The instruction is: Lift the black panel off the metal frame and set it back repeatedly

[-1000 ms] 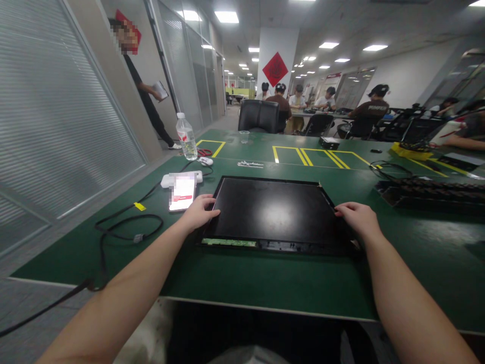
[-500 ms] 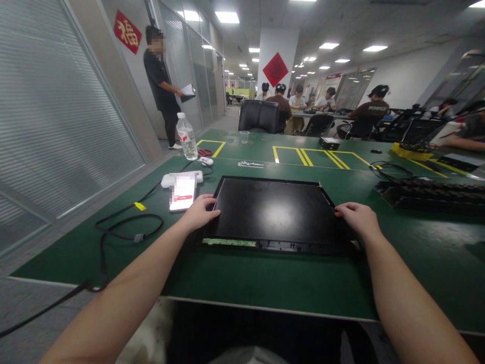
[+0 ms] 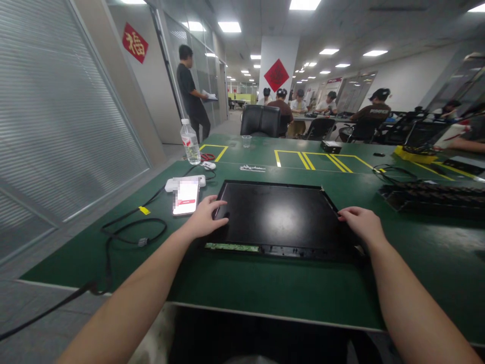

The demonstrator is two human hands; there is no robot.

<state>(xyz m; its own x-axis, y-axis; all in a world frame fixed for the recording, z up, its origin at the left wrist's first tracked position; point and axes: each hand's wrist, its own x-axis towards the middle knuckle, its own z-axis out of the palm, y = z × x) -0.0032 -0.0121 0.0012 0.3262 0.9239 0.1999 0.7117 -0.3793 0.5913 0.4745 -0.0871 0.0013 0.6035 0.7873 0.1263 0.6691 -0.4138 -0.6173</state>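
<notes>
A black display panel [image 3: 278, 215] lies flat in its dark frame on the green table, with a light glare in its middle. Along its near edge shows a strip of green circuit board [image 3: 233, 247]. My left hand [image 3: 206, 217] is at the panel's left edge, thumb and forefinger spread apart over the border. At the right edge, my right hand [image 3: 361, 222] pinches the rim between thumb and bent fingers; its fingertips are partly hidden.
Left of the panel are a lit phone [image 3: 186, 196], a white power strip [image 3: 170, 183], black cable [image 3: 162, 222] and a water bottle [image 3: 190, 142]. Dark metal parts [image 3: 435, 197] lie right. A plastic cup [image 3: 246, 141] stands farther back. A person [image 3: 191, 96] stands beyond the table.
My left hand has shifted slightly in over the panel's edge, its fingers more spread. My right hand stays at the right rim. The standing person has moved right; the view has shifted slightly.
</notes>
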